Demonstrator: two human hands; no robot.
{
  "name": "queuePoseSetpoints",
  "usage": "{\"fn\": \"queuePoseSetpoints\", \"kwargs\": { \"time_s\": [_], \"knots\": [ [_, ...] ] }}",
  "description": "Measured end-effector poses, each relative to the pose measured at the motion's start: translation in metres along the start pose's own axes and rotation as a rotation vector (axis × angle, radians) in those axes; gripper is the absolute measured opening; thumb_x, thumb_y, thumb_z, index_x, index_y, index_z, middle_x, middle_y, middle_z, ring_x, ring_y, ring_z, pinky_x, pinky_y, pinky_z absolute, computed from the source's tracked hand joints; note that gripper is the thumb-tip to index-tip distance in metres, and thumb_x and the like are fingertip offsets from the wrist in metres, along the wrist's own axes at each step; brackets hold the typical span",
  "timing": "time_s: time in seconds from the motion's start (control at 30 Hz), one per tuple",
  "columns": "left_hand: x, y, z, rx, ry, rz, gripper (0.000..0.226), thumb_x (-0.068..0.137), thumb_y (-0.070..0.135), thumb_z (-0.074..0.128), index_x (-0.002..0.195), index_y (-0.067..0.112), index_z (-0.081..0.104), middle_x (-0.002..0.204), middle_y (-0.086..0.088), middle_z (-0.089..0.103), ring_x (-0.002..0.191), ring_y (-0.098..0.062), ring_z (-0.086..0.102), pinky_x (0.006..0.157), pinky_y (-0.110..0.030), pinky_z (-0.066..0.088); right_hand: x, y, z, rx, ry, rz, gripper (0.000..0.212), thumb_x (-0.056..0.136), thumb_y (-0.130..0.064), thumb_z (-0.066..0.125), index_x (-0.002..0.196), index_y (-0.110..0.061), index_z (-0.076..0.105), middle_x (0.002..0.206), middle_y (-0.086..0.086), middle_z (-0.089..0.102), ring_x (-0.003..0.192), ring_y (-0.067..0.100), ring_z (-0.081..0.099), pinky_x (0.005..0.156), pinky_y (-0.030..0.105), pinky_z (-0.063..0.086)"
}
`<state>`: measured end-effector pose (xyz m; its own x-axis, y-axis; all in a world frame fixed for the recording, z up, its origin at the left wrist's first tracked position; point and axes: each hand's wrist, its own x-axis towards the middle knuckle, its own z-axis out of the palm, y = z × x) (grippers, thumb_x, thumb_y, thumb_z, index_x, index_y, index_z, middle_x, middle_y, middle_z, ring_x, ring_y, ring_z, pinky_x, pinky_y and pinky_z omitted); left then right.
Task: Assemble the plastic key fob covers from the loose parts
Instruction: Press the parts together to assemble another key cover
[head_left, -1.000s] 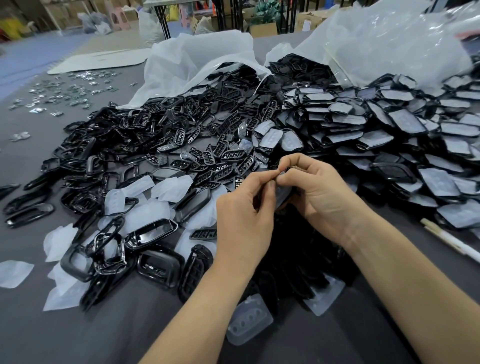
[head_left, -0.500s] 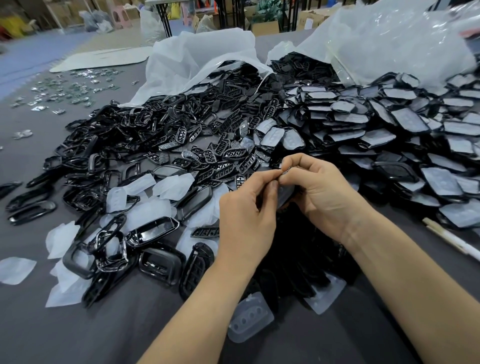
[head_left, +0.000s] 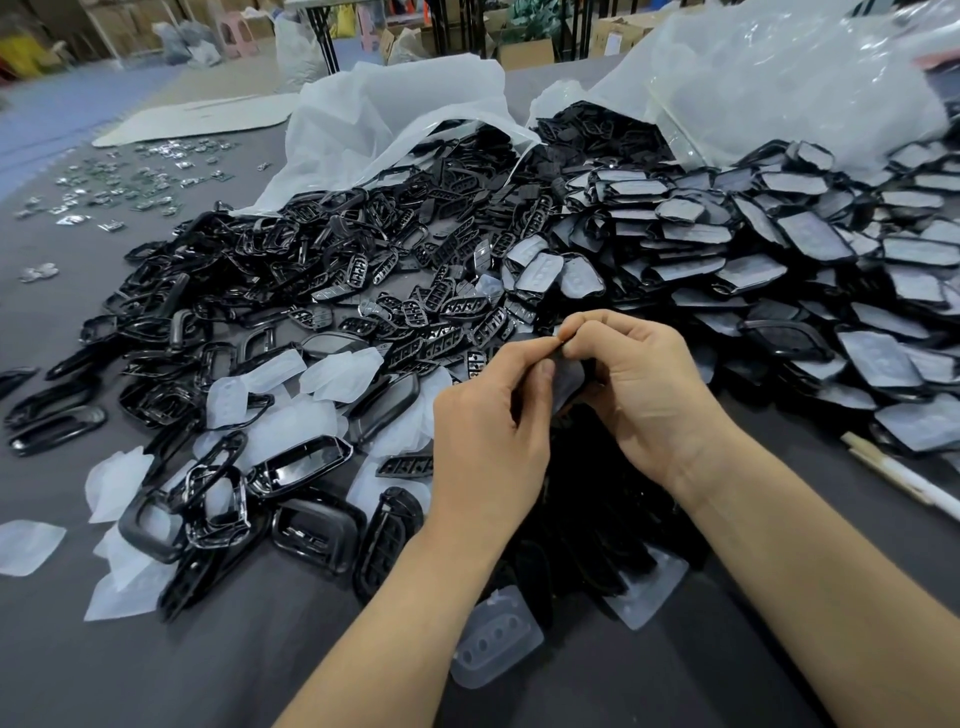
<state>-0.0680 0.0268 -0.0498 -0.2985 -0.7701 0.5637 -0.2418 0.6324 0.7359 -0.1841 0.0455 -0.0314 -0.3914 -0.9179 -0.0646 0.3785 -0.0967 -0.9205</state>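
Observation:
My left hand (head_left: 493, 431) and my right hand (head_left: 644, 395) meet above the grey table (head_left: 208, 670), both pinching one key fob cover (head_left: 569, 376), a dark piece with a translucent film side, mostly hidden by the fingers. A big heap of loose black frames and button grids (head_left: 322, 291) spreads to the left. Several covers with translucent pads (head_left: 779, 270) lie stacked on the right. Loose translucent pads (head_left: 332, 371) lie among black frames in front of the left hand. One clear pad with holes (head_left: 496, 644) lies between my forearms.
Two open plastic bags (head_left: 395, 119) spill parts at the back of the table. Small metal pieces (head_left: 130, 182) are scattered at the far left. A white pen (head_left: 904, 475) lies at the right edge. A dark pile (head_left: 587, 519) sits under my hands.
Both hands stay together on the same cover; the fingers have shifted slightly and the piece shows a little more between them.

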Motion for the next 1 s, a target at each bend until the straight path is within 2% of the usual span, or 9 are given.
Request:
{"fn": "queuePoseSetpoints", "kwargs": {
  "time_s": [0.07, 0.2, 0.33, 0.5, 0.63, 0.73, 0.83, 0.93, 1.0],
  "knots": [
    [-0.001, 0.001, 0.0, 0.009, 0.004, 0.009, 0.023, 0.092, 0.012, 0.054, 0.108, 0.013, 0.07, 0.081, 0.007, 0.072, 0.066, -0.005, 0.064, 0.06, -0.026, 0.051, 0.0, -0.001, 0.0, 0.002, 0.007, -0.001, 0.036, 0.079, 0.011, 0.05, 0.058, -0.014, 0.063, 0.055, 0.001, 0.057, 0.049, 0.012, 0.054, 0.047, 0.022, 0.047],
    [0.001, 0.001, -0.002, -0.022, 0.011, -0.047, 0.022, 0.091, 0.016, 0.054, 0.106, 0.015, 0.07, 0.074, 0.014, 0.067, 0.059, 0.006, 0.057, 0.055, -0.009, 0.042, 0.0, -0.003, 0.001, 0.014, 0.003, 0.021, 0.036, 0.081, 0.01, 0.051, 0.059, -0.014, 0.066, 0.056, 0.002, 0.06, 0.048, 0.012, 0.055, 0.045, 0.022, 0.048],
    [0.004, 0.003, -0.002, -0.179, 0.023, -0.177, 0.018, 0.089, 0.025, 0.054, 0.095, 0.035, 0.067, 0.077, -0.005, 0.071, 0.072, -0.027, 0.066, 0.066, -0.044, 0.056, 0.0, -0.006, -0.002, 0.038, -0.054, 0.023, 0.029, 0.084, 0.008, 0.054, 0.068, -0.01, 0.071, 0.063, 0.004, 0.067, 0.054, 0.014, 0.063, 0.048, 0.026, 0.053],
    [0.005, 0.004, -0.002, -0.324, 0.024, -0.288, 0.017, 0.087, 0.027, 0.055, 0.091, 0.034, 0.069, 0.082, -0.01, 0.072, 0.08, -0.04, 0.066, 0.072, -0.059, 0.055, 0.0, -0.008, -0.003, 0.013, -0.101, 0.03, 0.031, 0.086, 0.001, 0.049, 0.072, -0.011, 0.074, 0.07, 0.008, 0.069, 0.063, 0.016, 0.063, 0.053, 0.029, 0.053],
    [0.007, 0.005, -0.003, -0.316, 0.031, -0.308, 0.018, 0.086, 0.023, 0.054, 0.089, 0.035, 0.068, 0.083, 0.003, 0.074, 0.081, -0.019, 0.071, 0.078, -0.05, 0.057, -0.002, -0.011, -0.002, -0.024, -0.111, 0.035, 0.027, 0.086, -0.001, 0.047, 0.076, -0.009, 0.07, 0.072, 0.008, 0.065, 0.063, 0.015, 0.06, 0.055, 0.029, 0.05],
    [0.006, 0.006, -0.005, -0.292, 0.044, -0.263, 0.021, 0.089, 0.021, 0.055, 0.088, 0.039, 0.066, 0.079, -0.008, 0.071, 0.076, -0.036, 0.066, 0.073, -0.055, 0.054, -0.004, -0.01, 0.0, -0.055, -0.145, 0.005, 0.019, 0.085, 0.006, 0.053, 0.081, -0.009, 0.065, 0.071, 0.007, 0.063, 0.06, 0.015, 0.059, 0.052, 0.027, 0.052],
    [0.006, 0.008, -0.005, -0.309, 0.03, -0.266, 0.026, 0.093, 0.015, 0.057, 0.089, 0.038, 0.066, 0.082, -0.017, 0.07, 0.078, -0.046, 0.061, 0.073, -0.058, 0.051, -0.003, -0.008, -0.001, -0.134, -0.105, -0.055, 0.022, 0.083, 0.01, 0.055, 0.08, -0.01, 0.064, 0.07, 0.005, 0.061, 0.063, 0.017, 0.057, 0.06, 0.033, 0.051],
    [0.006, 0.007, -0.004, -0.369, 0.018, -0.33, 0.026, 0.094, 0.006, 0.057, 0.09, 0.029, 0.069, 0.079, -0.006, 0.074, 0.076, -0.03, 0.069, 0.071, -0.043, 0.057, -0.003, -0.006, 0.0, -0.195, -0.06, -0.129, 0.025, 0.083, 0.011, 0.056, 0.078, -0.012, 0.062, 0.069, 0.005, 0.06, 0.065, 0.019, 0.055, 0.067, 0.037, 0.047],
    [0.007, 0.007, -0.005, -0.559, 0.013, -0.447, 0.019, 0.093, 0.001, 0.056, 0.093, 0.015, 0.069, 0.078, -0.003, 0.075, 0.077, -0.017, 0.072, 0.067, -0.029, 0.059, -0.004, -0.003, 0.002, -0.224, -0.053, -0.165, 0.025, 0.083, 0.01, 0.057, 0.078, -0.014, 0.061, 0.071, 0.007, 0.059, 0.069, 0.024, 0.054, 0.069, 0.04, 0.046]
  ]
}}
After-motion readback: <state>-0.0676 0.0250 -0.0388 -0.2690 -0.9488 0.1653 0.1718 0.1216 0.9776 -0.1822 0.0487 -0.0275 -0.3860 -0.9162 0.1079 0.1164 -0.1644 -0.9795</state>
